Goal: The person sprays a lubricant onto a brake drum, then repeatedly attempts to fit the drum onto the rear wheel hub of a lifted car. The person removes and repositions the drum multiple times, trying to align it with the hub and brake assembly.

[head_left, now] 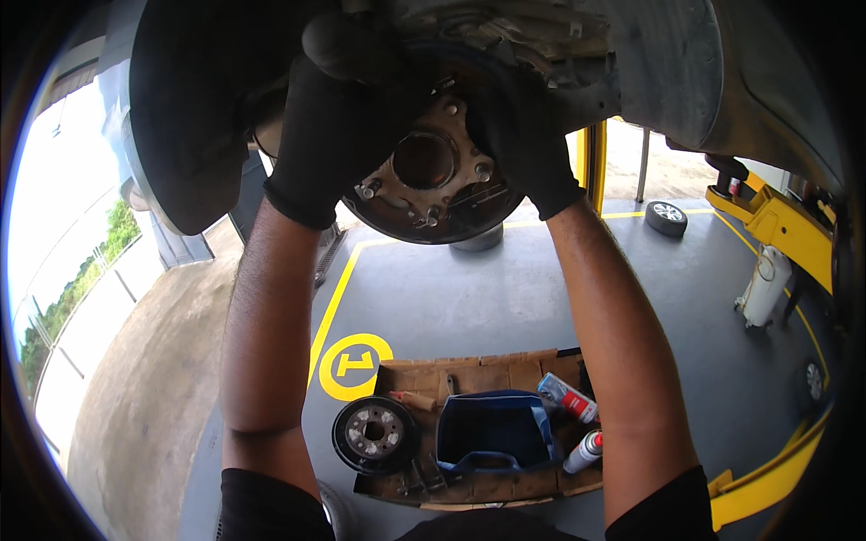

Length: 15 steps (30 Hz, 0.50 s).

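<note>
Both my hands wear black gloves and are raised to a wheel hub [442,173] with studs and a round centre hole, under a lifted car. A dark round backing plate [397,225] surrounds the hub. My left hand [338,135] is against the assembly's upper left, its fingers lost in dark shadow. On the opposite side, my right hand [528,135] reaches behind the rim, with its fingers hidden too. A small shiny metal piece [444,85] shows between the hands above the hub. Whether either hand grips anything cannot be made out.
Below lies a cardboard sheet [514,368] bearing a brake drum [374,431], a blue open bin [496,433], a spray can [585,451] and a red-and-blue box [568,397]. A wheel [666,218] lies on the floor. Yellow lift arms [785,230] stand right; the wheel-arch liner [185,117] hangs left.
</note>
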Motion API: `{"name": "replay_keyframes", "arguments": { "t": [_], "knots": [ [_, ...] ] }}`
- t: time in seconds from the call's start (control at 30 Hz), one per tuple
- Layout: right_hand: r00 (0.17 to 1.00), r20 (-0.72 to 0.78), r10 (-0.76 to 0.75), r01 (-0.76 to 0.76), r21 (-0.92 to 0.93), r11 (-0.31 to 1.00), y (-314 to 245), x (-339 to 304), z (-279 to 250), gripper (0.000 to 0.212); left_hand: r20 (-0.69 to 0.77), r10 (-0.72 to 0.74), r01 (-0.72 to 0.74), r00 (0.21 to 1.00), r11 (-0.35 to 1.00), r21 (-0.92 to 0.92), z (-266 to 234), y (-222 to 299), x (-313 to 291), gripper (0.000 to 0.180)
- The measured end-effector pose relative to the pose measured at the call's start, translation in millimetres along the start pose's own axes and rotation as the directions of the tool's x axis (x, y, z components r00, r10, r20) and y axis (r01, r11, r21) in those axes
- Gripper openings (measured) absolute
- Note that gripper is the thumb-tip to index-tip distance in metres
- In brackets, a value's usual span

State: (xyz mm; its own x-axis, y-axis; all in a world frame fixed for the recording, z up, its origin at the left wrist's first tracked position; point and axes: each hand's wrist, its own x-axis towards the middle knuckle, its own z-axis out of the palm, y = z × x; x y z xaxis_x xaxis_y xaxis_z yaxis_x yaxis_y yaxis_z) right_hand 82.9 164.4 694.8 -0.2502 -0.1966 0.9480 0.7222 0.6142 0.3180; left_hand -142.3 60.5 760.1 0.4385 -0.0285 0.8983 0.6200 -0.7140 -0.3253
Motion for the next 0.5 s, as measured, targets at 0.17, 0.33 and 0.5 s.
{"name": "replay_keyframes", "arguments": {
  "t": [0.17, 0.33, 0.5],
  "knots": [
    [0.997, -0.072, -0.011, 0.01, -0.02, 1.0, -0.8, -1.6, 1.0, 0.04, -0.051, 0.028, -0.031, 0.998, 0.996, -0.078, -5.8, -8.0, -11.2, 0.02],
    [0.998, -0.054, -0.018, 0.016, -0.052, 0.999, 0.2, -2.9, 2.4, 0.042, -0.056, -0.036, 0.031, 0.998, 0.996, -0.083, -6.4, -16.5, -15.5, 0.019],
    [0.982, -0.061, 0.178, -0.164, 0.183, 0.969, 1.9, -3.8, 5.0, 0.038, 0.028, -0.089, 0.091, 0.996, 0.994, -0.06, -4.5, -20.8, -14.3, 0.023]
  ]
}}
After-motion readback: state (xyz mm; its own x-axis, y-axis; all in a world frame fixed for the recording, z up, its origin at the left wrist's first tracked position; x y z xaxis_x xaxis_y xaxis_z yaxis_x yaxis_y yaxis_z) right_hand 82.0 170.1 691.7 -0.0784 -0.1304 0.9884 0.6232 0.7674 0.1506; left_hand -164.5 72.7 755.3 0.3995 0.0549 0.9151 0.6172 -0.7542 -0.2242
